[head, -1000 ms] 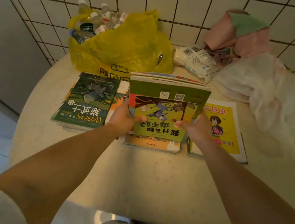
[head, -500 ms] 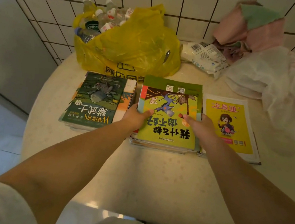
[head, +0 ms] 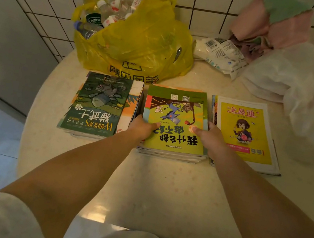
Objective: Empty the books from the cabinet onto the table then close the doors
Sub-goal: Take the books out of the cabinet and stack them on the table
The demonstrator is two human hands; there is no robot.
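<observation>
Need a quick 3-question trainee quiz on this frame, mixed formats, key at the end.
1. True or false: the green cartoon book lies flat on the middle stack.
2. What do both hands touch? A) yellow bag B) green cartoon book C) white packet
3. Fill in: the Warriors book tops the stack on the person's ____ side.

Key
1. True; it lies flat, between the Warriors stack and the yellow workbook.
2. B; the left hand and right hand grip its sides, thumbs on the cover. The yellow bag stands behind, untouched.
3. left.
</observation>
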